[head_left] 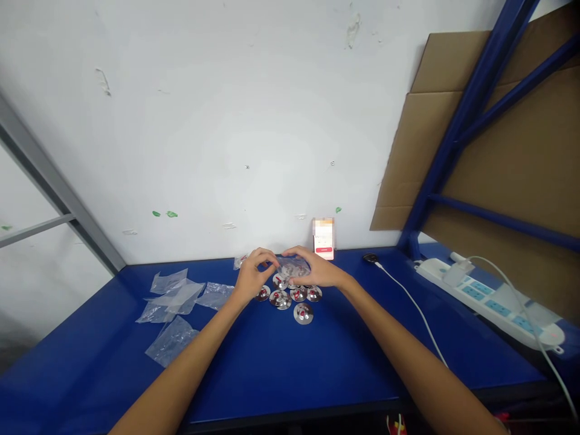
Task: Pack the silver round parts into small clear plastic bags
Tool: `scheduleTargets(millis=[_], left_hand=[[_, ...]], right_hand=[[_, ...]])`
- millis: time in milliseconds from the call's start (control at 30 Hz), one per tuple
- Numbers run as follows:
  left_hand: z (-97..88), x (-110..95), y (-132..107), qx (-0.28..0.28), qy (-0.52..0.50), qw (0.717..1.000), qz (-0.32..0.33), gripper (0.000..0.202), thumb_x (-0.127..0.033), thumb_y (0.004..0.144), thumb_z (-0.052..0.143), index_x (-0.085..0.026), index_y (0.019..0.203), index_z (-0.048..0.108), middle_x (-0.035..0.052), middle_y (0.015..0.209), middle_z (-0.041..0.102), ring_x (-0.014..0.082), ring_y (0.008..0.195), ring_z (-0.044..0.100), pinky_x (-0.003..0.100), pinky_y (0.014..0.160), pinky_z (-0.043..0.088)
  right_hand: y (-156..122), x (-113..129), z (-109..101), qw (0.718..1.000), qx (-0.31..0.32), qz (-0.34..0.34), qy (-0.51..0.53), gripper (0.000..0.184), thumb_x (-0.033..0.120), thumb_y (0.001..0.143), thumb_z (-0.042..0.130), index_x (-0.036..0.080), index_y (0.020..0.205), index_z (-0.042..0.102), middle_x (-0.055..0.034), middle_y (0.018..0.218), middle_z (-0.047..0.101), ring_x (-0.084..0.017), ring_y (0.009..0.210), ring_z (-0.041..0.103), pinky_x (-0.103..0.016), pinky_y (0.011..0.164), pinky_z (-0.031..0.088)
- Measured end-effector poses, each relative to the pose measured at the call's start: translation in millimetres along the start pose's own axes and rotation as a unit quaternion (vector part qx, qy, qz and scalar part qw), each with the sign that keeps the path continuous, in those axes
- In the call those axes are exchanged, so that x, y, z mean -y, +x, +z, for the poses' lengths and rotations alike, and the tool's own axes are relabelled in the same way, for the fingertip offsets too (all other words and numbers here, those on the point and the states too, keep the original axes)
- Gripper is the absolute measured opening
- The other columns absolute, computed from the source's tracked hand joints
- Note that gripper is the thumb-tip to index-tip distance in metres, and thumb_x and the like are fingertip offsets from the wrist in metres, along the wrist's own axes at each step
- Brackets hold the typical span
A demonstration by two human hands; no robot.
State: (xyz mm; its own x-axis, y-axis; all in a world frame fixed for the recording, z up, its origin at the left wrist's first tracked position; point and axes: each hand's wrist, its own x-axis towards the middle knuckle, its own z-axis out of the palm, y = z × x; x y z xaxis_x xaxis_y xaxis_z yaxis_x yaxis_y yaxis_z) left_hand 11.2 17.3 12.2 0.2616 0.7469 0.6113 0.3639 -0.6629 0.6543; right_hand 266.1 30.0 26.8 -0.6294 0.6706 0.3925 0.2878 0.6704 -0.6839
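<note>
A clear plastic bag [293, 267] with shiny round pieces in it is held between my two hands, above the blue table. My left hand [258, 272] pinches the bag's left edge between thumb and fingertips. Curved around its right side, my right hand [315, 267] grips it with the thumb below and the fingers above. Under and in front of the bag lie several shiny metal discs with red marks; one disc [303, 313] sits nearest to me, apart from the others. Another small bag [240, 261] with something red in it lies behind my left hand.
Several flat clear bags [174, 296] lie on the left of the blue table [263, 374]. A phone [323, 238] with a lit screen leans on the wall. To the right are a black round device [370, 258] on a white cable and a white power strip [489, 302].
</note>
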Motion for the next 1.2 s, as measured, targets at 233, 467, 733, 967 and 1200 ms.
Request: scheduleTargets(millis=[233, 467, 733, 967, 1200], left_hand=[[1.1, -2.8, -0.7, -0.017, 0.021, 0.997, 0.067, 0.011, -0.020, 0.097, 0.072, -0.024, 0.090, 0.080, 0.0078, 0.115, 0.066, 0.0240, 0.112, 0.066, 0.041, 0.104, 0.051], [-1.0, -3.7, -3.1, 0.062, 0.056, 0.992, 0.099, 0.021, -0.017, 0.102, 0.063, -0.026, 0.109, 0.081, 0.0101, 0.136, 0.058, 0.0239, 0.117, 0.064, 0.044, 0.107, 0.053], [-0.6, -6.0, -4.3, 0.132, 0.087, 0.981, 0.108, 0.033, -0.019, 0.101, 0.065, -0.032, 0.127, 0.079, 0.0100, 0.155, 0.048, 0.0279, 0.127, 0.060, 0.051, 0.112, 0.053], [-6.3, 1.9, -3.4, 0.175, 0.136, 0.969, 0.114, 0.030, -0.024, 0.105, 0.061, -0.033, 0.123, 0.083, 0.0088, 0.166, 0.043, 0.0302, 0.129, 0.059, 0.057, 0.113, 0.052], [-10.8, 7.7, -2.4, 0.166, 0.179, 0.958, 0.148, 0.039, -0.017, 0.103, 0.058, -0.036, 0.128, 0.080, 0.0066, 0.164, 0.047, 0.0283, 0.125, 0.060, 0.056, 0.109, 0.053]], right_hand=[[0.5, 0.9, 30.1, 0.992, -0.033, -0.034, -0.118, 0.090, 0.026, 0.084, 0.085, 0.030, 0.162, 0.040, -0.0125, 0.139, 0.061, -0.034, 0.132, 0.058, -0.055, 0.113, 0.049], [0.1, -2.2, 28.9, 0.988, -0.047, -0.032, -0.144, 0.069, 0.020, 0.087, 0.077, 0.025, 0.148, 0.048, -0.0104, 0.128, 0.055, -0.028, 0.109, 0.063, -0.044, 0.095, 0.055], [-1.0, 0.6, 29.1, 0.989, -0.029, -0.039, -0.137, 0.060, 0.017, 0.088, 0.074, 0.023, 0.142, 0.050, -0.0104, 0.126, 0.055, -0.026, 0.104, 0.061, -0.042, 0.091, 0.053], [-3.1, -4.7, 25.2, 0.987, -0.017, -0.029, -0.159, 0.066, 0.019, 0.086, 0.077, 0.025, 0.145, 0.048, -0.0106, 0.127, 0.055, -0.029, 0.111, 0.062, -0.045, 0.097, 0.053], [-2.0, -13.3, 17.3, 0.978, -0.039, -0.003, -0.207, 0.044, 0.021, 0.085, 0.080, 0.020, 0.124, 0.059, -0.0077, 0.108, 0.066, -0.028, 0.100, 0.064, -0.039, 0.087, 0.050]])
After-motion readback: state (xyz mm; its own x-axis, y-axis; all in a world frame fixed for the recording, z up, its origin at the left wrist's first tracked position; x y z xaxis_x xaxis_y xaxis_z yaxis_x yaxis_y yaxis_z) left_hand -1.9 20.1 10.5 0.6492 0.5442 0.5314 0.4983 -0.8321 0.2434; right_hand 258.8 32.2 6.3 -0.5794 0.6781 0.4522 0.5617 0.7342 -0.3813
